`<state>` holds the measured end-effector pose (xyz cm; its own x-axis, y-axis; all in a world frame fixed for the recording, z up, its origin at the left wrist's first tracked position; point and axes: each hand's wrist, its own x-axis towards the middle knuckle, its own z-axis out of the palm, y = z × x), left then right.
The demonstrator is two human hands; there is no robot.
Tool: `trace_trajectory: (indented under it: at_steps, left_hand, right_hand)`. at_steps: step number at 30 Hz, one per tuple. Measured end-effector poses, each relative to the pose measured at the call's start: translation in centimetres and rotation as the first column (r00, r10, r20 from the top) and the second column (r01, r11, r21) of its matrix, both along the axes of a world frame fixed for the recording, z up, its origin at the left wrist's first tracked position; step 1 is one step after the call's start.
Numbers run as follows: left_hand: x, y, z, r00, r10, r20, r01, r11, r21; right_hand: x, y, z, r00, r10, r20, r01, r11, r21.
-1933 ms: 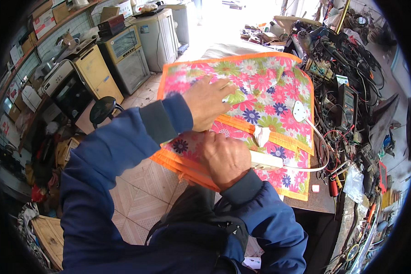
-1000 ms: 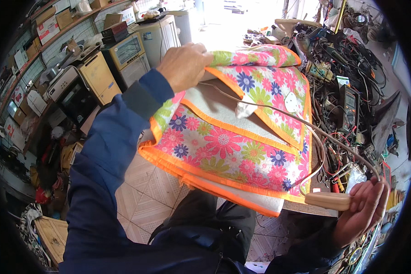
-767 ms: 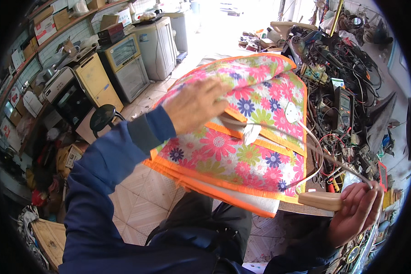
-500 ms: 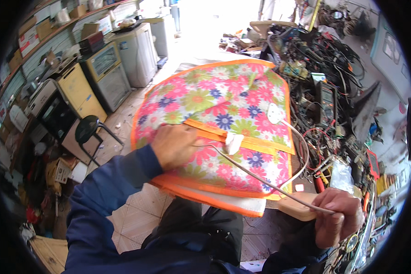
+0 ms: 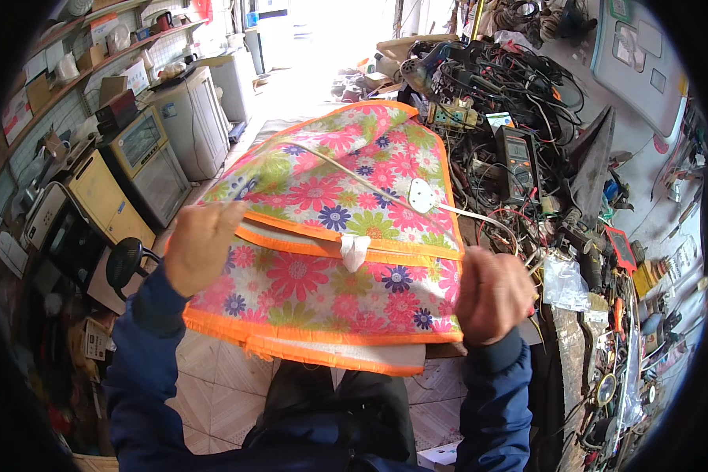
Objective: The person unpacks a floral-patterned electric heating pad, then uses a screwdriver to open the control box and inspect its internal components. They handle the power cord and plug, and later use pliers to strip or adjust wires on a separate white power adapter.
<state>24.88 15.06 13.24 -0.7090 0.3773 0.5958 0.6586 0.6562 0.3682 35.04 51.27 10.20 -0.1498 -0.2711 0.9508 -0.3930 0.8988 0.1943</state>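
A folded floral fabric pad [image 5: 299,275], bound in orange, lies in front of me, with a white crumpled scrap [image 5: 355,252] at its layered edges. My left hand [image 5: 208,240] has curled fingers at the pad's left side; what they grip is unclear. Toward the right edge, my right hand [image 5: 492,295] is closed on a thin grey cord [image 5: 342,168], which arches over the pad, slightly blurred. A flat white connector [image 5: 422,196] with a white lead rests on the pad. The beige block seen earlier by my right hand is hidden.
Cables, electronics and a multimeter [image 5: 518,165] crowd the right side beside a scissors-and-tool clutter [image 5: 606,385]. Along the left stand appliances [image 5: 106,204], a black stool [image 5: 122,263] and shelves [image 5: 63,79] with boxes. Bright light comes from the far opening.
My right hand has moved up and left with the cord. My left hand has shifted left, and the cord now arches higher across the pad. The fold lifted earlier lies down.
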Motion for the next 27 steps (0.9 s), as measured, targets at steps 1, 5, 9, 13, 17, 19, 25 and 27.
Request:
trace_trajectory:
  at_steps: [1, 5, 9, 13, 17, 19, 25, 27]
  left_hand:
    - [1.0, -0.2, 1.0, 0.995, -0.021, 0.096, 0.008, 0.991, 0.132]
    - [6.6, -1.7, 3.9, 0.918, -0.337, 0.207, 0.176, 0.816, 0.551]
    - [11.2, 0.3, 2.4, 0.914, -0.4, 0.064, 0.222, 0.625, 0.748]
    - [10.9, 3.3, 1.8, 0.867, -0.473, 0.155, 0.427, 0.867, 0.257]
    - [10.6, 6.9, 1.1, 0.819, -0.574, -0.015, 0.573, 0.815, 0.092]
    - [10.2, 6.8, 1.4, 0.801, -0.599, 0.006, 0.596, 0.799, 0.08]
    - [9.5, 4.1, -1.4, 0.886, -0.441, 0.142, 0.389, 0.875, 0.287]
    - [9.0, 3.1, -3.2, 0.899, -0.334, 0.285, 0.198, 0.888, 0.415]
  right_hand:
    - [-0.3, -0.4, -0.4, 1.0, 0.016, 0.021, -0.017, 0.999, 0.036]
    - [-0.7, -3.5, -1.2, 0.962, 0.067, 0.265, -0.091, 0.993, 0.079]
    - [-2.7, -6.5, -3.2, 0.803, 0.21, 0.557, -0.271, 0.962, 0.028]
    - [-3.7, -10.8, -2.9, 0.529, 0.343, 0.776, -0.297, 0.932, -0.209]
    - [-4.0, -14.3, -2.4, 0.199, 0.697, 0.688, -0.458, 0.687, -0.564]
    - [-4.3, -14.9, -2.3, 0.134, 0.777, 0.615, -0.496, 0.59, -0.637]
    - [-5.6, -15.0, -4.6, 0.173, 0.877, 0.449, -0.561, 0.462, -0.687]
    - [-5.6, -14.6, -5.0, 0.061, 0.952, 0.299, -0.367, 0.3, -0.88]
